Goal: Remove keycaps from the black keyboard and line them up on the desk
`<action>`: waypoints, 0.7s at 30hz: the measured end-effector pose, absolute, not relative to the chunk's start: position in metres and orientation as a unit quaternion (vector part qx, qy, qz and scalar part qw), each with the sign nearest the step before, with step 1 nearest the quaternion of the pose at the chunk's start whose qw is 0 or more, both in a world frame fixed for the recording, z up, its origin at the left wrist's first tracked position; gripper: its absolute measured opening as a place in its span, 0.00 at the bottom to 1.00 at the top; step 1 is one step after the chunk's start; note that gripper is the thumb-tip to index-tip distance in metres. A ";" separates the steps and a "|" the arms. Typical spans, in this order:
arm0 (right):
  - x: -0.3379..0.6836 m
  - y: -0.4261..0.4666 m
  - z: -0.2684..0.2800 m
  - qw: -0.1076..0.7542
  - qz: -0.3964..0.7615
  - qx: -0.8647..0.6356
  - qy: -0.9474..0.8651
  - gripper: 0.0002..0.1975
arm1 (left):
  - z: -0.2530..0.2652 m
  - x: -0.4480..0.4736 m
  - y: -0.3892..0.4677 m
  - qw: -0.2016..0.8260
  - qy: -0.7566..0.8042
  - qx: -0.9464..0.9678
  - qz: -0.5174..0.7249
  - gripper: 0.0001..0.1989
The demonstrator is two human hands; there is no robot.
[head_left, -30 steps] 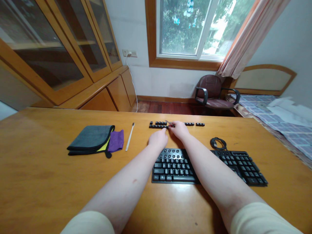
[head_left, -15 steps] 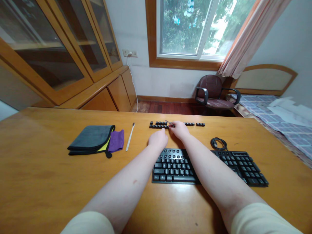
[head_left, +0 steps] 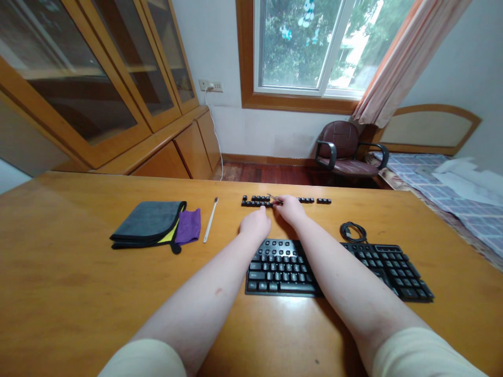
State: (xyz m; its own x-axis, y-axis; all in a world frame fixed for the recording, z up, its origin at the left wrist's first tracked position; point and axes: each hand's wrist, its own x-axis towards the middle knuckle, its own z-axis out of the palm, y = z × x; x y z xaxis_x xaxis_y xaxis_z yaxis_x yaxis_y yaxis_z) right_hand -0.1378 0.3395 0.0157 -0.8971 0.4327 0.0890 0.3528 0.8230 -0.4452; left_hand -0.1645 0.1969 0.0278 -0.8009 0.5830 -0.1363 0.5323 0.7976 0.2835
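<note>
Two rows of small black keycaps (head_left: 256,203) lie loose near the far edge of the desk, more of them continuing right of my hands. My right hand (head_left: 290,209) is closed at these rows, with a thin metal tool (head_left: 272,197) poking out leftward from its fingertips; its exact kind is too small to tell. My left hand (head_left: 255,225) is closed just in front of the lower row, its fingertips near the keycaps; whatever it may hold is hidden. Below my hands lies a black keyboard (head_left: 286,268), its upper keys lacking caps, partly covered by my right forearm.
Left of my hands lie a toothbrush (head_left: 210,220), a folded grey cloth (head_left: 147,222) and a purple cloth (head_left: 188,226). A coiled black cable (head_left: 352,232) rests behind the keyboard. Beyond the wooden desk (head_left: 78,272) stand a chair (head_left: 341,149) and a glass-door cabinet (head_left: 113,131).
Both hands stay at the keycaps in nearly the same pose. The whole view has shifted very slightly; nothing else has visibly moved.
</note>
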 end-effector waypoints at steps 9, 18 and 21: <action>-0.138 0.340 0.013 0.092 0.211 -0.211 -0.950 0.08 | 0.029 -0.165 0.197 0.117 0.942 0.295 0.114 0.16; -0.137 0.341 0.014 0.108 0.219 -0.208 -0.947 0.08 | 0.028 -0.165 0.198 0.113 0.942 0.297 0.105 0.16; -0.137 0.341 0.013 0.113 0.225 -0.206 -0.946 0.08 | 0.028 -0.165 0.199 0.112 0.942 0.298 0.104 0.15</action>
State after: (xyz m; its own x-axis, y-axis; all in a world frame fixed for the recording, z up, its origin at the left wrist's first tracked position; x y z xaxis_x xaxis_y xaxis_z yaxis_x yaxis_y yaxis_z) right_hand -0.1367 0.3412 0.0130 -0.8898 0.4402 0.1206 0.3385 0.8137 -0.4726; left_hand -0.1649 0.1985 0.0276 -0.7980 0.5840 -0.1486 0.5375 0.8013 0.2625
